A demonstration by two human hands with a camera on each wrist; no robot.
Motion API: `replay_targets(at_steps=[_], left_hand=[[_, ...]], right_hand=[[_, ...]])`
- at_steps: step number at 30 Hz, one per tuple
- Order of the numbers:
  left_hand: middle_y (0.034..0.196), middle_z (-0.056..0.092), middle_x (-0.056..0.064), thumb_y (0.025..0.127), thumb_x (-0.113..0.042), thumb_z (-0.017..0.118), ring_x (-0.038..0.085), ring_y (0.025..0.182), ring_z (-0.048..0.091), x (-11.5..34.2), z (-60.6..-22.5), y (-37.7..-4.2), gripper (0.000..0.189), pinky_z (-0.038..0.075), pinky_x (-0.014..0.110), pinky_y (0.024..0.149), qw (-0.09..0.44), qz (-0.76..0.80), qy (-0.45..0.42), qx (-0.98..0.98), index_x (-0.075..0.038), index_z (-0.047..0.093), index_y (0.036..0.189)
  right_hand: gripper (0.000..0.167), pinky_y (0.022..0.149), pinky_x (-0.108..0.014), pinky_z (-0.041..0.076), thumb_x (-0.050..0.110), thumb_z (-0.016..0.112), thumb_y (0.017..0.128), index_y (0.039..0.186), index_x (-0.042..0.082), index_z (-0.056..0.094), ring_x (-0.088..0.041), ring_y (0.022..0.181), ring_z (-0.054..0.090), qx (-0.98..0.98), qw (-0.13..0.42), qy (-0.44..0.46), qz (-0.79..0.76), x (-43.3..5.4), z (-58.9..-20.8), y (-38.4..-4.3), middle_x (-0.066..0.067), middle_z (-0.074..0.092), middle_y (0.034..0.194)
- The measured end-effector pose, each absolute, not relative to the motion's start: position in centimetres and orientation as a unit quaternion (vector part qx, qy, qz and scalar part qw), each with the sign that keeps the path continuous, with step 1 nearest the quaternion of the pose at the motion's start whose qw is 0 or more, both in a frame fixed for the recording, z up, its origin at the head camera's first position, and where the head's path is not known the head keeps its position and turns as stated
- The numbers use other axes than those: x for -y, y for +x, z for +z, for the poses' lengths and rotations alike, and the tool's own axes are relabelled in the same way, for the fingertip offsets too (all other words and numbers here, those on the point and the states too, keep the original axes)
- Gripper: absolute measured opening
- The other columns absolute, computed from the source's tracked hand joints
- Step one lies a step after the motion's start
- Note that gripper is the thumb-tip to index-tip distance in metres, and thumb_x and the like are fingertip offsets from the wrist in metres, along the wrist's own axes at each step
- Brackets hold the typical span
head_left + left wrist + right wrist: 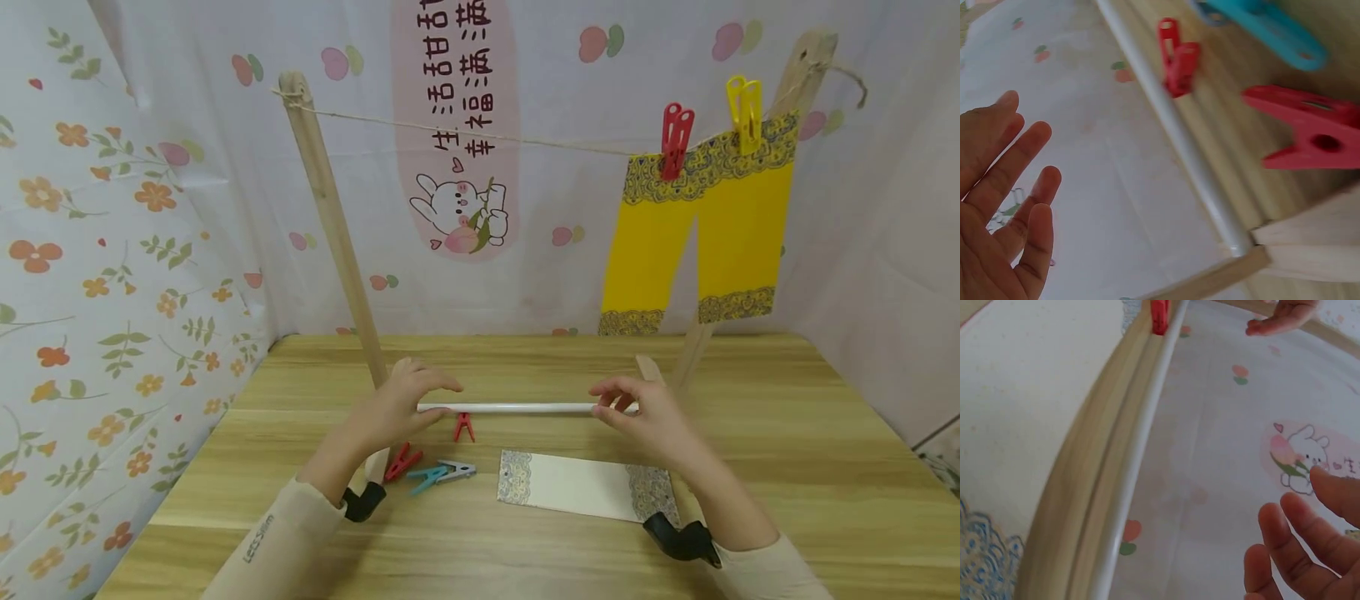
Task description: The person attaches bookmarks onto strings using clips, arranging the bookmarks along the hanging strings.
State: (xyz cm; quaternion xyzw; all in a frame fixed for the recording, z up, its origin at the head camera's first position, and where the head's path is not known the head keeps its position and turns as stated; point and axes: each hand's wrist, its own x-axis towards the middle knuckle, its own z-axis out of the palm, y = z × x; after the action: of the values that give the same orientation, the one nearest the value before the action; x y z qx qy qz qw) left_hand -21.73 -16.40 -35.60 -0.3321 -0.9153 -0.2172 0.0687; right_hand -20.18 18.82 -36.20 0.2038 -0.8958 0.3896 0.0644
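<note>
A white rod (525, 408) runs crosswise between two wooden posts. My left hand (401, 398) is at its left end, fingers spread and, in the left wrist view, apart from the rod (1179, 134). Near the right end, my right hand (647, 412) has loosely bent fingers; the right wrist view shows nothing held in them. A small red clothespin (464, 427) is at the rod, left of its middle. Another red clothespin (403, 462) and a blue and grey pair of clothespins (442, 474) lie below my left hand.
Twine (465, 133) spans the left post (330, 208) and right post (802, 75). Yellow paper trousers (742, 233) hang from it by a red clothespin (676, 142) and a yellow clothespin (747, 117). A white patterned strip (577, 486) lies on the table (465, 550).
</note>
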Motion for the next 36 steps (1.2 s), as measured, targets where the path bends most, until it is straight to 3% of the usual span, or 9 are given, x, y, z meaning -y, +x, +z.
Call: replay_targets(at_steps=[6,13,20,27,36], left_hand=[[0.129,0.066,0.007,0.091,-0.010,0.072,0.032,0.127,0.052,17.0,-37.4,-21.9,0.037,0.049,0.047,0.102,0.018,-0.193,-0.330,0.924,-0.008,0.065,0.126],[0.127,0.065,0.007,0.087,-0.008,0.076,0.032,0.125,0.054,16.8,-38.4,-22.7,0.040,0.051,0.044,0.100,0.022,-0.148,-0.359,0.921,-0.009,0.066,0.125],[0.122,0.063,0.007,0.087,-0.012,0.076,0.029,0.114,0.056,16.2,-39.1,-23.3,0.034,0.054,0.042,0.092,0.030,-0.110,-0.379,0.918,-0.012,0.070,0.121],[0.121,0.061,0.007,0.089,-0.009,0.073,0.025,0.109,0.057,15.2,-40.2,-23.8,0.031,0.056,0.039,0.074,0.062,-0.034,-0.407,0.911,-0.020,0.071,0.118],[0.122,0.057,0.006,0.086,-0.009,0.077,0.026,0.111,0.054,14.9,-40.7,-24.0,0.031,0.054,0.041,0.070,0.051,-0.035,-0.403,0.913,-0.024,0.071,0.112]], right_hand=[[0.015,0.066,-0.023,0.048,0.007,0.069,0.091,0.106,0.001,0.069,-0.014,0.080,0.054,0.887,-0.034,0.255,0.383,-18.5,-38.1,-20.5,-0.002,0.066,0.089],[0.032,0.065,-0.022,0.047,0.017,0.074,0.089,0.113,-0.002,0.067,-0.013,0.083,0.056,0.879,-0.127,0.300,0.350,-18.2,-39.0,-20.7,-0.005,0.067,0.095],[0.043,0.079,-0.034,0.050,0.019,0.083,0.079,0.116,0.006,0.066,-0.023,0.098,0.059,0.901,-0.145,0.297,0.281,-17.8,-39.6,-20.6,-0.008,0.064,0.108],[0.063,0.087,-0.049,0.046,0.022,0.092,0.066,0.120,0.018,0.060,-0.025,0.103,0.045,0.923,-0.191,0.246,0.226,-17.9,-39.4,-19.4,-0.004,0.050,0.110],[0.068,0.083,-0.049,0.045,0.020,0.093,0.064,0.117,0.018,0.051,-0.025,0.102,0.039,0.941,-0.172,0.243,0.163,-17.2,-39.9,-18.9,-0.004,0.041,0.110]])
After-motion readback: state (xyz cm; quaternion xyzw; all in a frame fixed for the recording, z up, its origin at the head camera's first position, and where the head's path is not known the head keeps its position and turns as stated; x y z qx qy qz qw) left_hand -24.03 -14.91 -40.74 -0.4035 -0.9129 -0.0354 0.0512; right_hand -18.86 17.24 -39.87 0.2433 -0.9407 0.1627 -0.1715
